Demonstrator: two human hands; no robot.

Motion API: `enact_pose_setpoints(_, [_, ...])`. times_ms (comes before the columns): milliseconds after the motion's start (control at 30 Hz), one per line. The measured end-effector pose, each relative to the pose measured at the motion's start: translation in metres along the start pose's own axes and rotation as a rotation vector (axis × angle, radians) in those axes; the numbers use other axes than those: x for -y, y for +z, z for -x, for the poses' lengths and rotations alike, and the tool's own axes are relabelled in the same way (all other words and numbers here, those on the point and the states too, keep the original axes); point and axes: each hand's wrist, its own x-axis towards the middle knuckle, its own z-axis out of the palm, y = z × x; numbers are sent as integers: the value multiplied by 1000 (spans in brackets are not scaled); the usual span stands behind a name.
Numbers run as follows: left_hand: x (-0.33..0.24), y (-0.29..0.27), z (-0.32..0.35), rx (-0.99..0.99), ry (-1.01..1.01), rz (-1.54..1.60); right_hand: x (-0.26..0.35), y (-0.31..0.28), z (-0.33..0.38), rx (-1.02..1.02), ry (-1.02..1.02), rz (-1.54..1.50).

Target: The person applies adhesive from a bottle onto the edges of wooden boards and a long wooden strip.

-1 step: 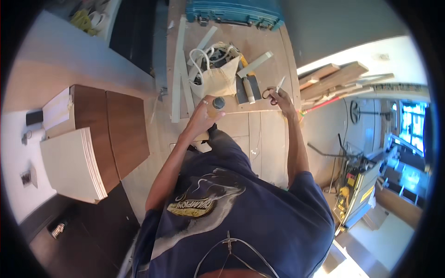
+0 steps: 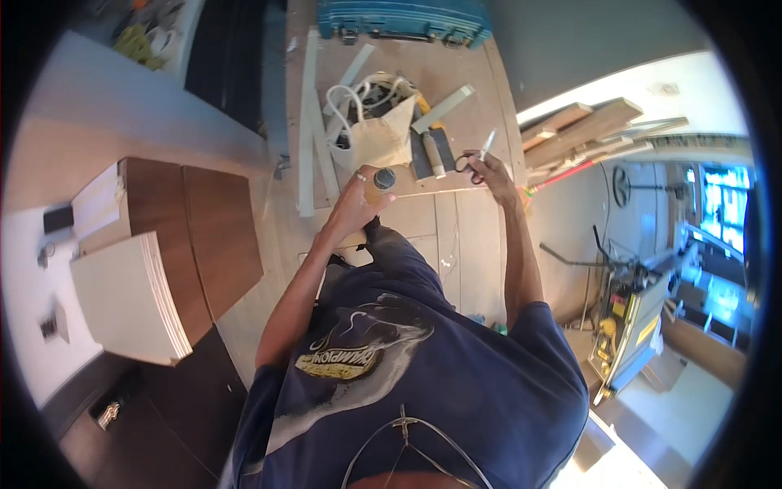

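My left hand [image 2: 352, 205] is closed around a short amber cylinder [image 2: 376, 194] with a dark round top, just in front of the table's near edge. Scissors [image 2: 488, 145] are in my right hand [image 2: 492, 174], blades pointing up and away and slightly parted. Between and beyond my hands, a cream cloth bag [image 2: 383, 142] with white rope handles lies on the wooden table [image 2: 481, 73], dark items showing in its mouth. Beside it rests a tool with a pale cylindrical handle [image 2: 433, 155], next to a dark flat piece. A pale strip [image 2: 443, 109] crosses something yellow there.
A teal hard case [image 2: 403, 23] stands at the table's far end. Long pale strips [image 2: 306, 122] line its left side. Brown panels [image 2: 216, 236] and stacked light boards [image 2: 130, 297] are at left. Wooden planks [image 2: 586, 126] lie at right, with a yellow-and-black machine [image 2: 627, 330] nearer me.
The view has shifted slightly, so the table and its things appear a little farther left. Both hands keep their holds.
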Motion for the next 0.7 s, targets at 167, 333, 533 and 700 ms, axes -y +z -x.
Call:
enact_pose_setpoints(167, [18, 21, -29, 96, 152, 20, 90, 35, 66, 209, 94, 167])
enact_pose_setpoints(333, [44, 36, -39, 85, 266, 55, 165, 73, 97, 334, 176, 466])
enact_pose_setpoints(533, [60, 47, -41, 40, 289, -6, 225, 102, 89, 420, 210, 886])
enact_pose_setpoints(700, [59, 48, -41, 36, 270, 91, 243, 116, 71, 479, 149, 1207])
